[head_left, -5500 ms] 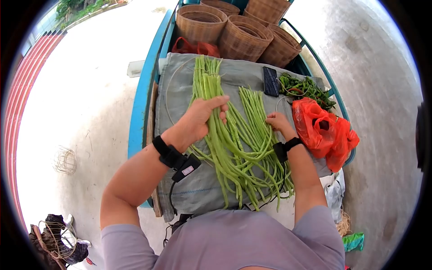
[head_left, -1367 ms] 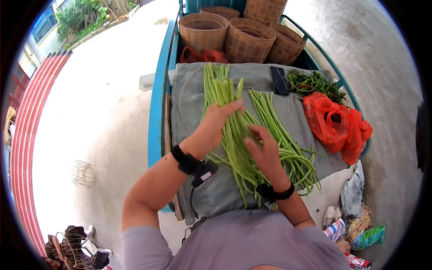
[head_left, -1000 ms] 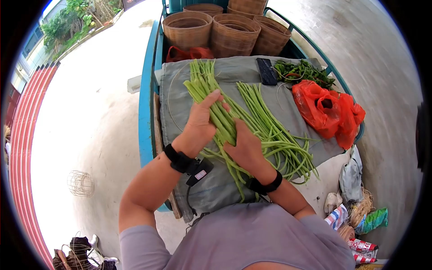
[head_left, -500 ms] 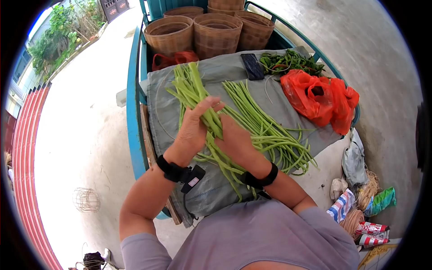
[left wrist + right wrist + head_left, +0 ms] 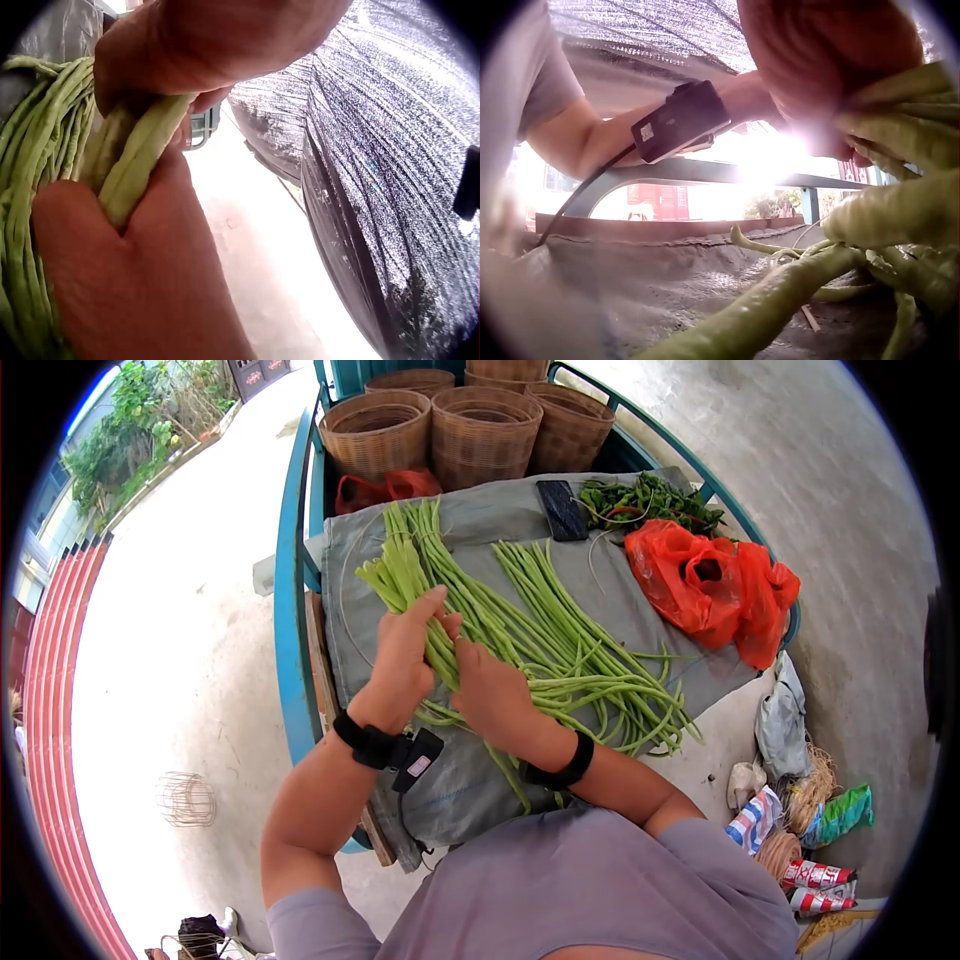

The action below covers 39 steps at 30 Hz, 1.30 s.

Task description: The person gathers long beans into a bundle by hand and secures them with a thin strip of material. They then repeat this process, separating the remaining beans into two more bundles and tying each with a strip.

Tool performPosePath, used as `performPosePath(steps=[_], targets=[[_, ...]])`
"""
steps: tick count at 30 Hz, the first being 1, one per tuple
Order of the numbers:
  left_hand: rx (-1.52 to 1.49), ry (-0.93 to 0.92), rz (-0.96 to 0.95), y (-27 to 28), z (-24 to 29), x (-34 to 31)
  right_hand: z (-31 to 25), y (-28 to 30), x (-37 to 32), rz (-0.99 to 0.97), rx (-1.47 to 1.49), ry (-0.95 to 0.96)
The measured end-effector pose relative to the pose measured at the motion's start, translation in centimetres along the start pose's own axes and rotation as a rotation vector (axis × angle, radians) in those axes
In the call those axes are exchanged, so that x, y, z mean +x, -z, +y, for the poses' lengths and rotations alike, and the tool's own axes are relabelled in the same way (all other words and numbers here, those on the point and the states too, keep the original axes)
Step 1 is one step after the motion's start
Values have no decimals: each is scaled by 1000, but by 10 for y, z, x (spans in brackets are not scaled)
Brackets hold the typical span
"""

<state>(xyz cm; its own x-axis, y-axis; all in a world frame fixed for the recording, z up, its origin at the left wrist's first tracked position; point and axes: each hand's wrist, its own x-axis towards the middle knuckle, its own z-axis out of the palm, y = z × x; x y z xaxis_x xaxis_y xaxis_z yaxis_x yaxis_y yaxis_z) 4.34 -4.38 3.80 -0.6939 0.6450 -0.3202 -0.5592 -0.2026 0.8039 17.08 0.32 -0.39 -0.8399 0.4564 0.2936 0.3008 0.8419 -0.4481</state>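
Observation:
My left hand (image 5: pixel 402 660) grips a bunch of long green beans (image 5: pixel 392 572) near its upper end, thumb across the top. Just below, my right hand (image 5: pixel 495 695) holds the same bunch, its fingers curled round the stems. The bunch leans up and to the left. In the left wrist view, bean pods (image 5: pixel 142 161) pass between the two hands. Behind lies another bunch of beans (image 5: pixel 430 530), banded near its top. To the right, loose long beans (image 5: pixel 550 600) spread over the grey cloth (image 5: pixel 455 790), their tails curling toward the front edge.
A phone (image 5: pixel 562 510), green chillies (image 5: pixel 655 502) and red plastic bags (image 5: pixel 705 585) lie on the cloth's right side. Wicker baskets (image 5: pixel 485 435) stand at the back of the cart. A blue rail (image 5: pixel 292 620) runs along the left. Sacks and packets (image 5: pixel 785 730) sit on the ground at right.
My right hand has left the loose beans on the right and taken hold of the bunch below my left hand. The bunch's upper end has swung left. The head view has shifted.

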Motion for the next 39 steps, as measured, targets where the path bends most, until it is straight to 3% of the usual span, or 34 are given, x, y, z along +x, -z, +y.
performPosePath(steps=[3,6,8,12,17,20,29,32,35,39], targets=[[-89,68,13,-3,4,-5,-5,22,0,-140,141,-49],[-149,95,-4,-5,5,-8,24,41,-1,-216,464,163],[-157,98,-42,-5,5,-9,50,81,13,-469,507,141],[-156,86,-109,-4,4,-5,162,75,25,-131,-59,-101],[-156,84,-89,-5,5,-6,226,60,35,-126,-278,-404],[-173,108,-86,-2,2,-3,219,67,40,-310,-268,-469],[-209,109,-127,-3,6,-4,241,59,29,-252,-249,-353],[-185,115,-172,-1,6,-2,216,78,33,-21,-97,-372],[-165,114,-220,0,8,-1,181,92,26,133,260,-368],[-153,128,-268,1,8,2,106,96,-1,251,436,-257]])
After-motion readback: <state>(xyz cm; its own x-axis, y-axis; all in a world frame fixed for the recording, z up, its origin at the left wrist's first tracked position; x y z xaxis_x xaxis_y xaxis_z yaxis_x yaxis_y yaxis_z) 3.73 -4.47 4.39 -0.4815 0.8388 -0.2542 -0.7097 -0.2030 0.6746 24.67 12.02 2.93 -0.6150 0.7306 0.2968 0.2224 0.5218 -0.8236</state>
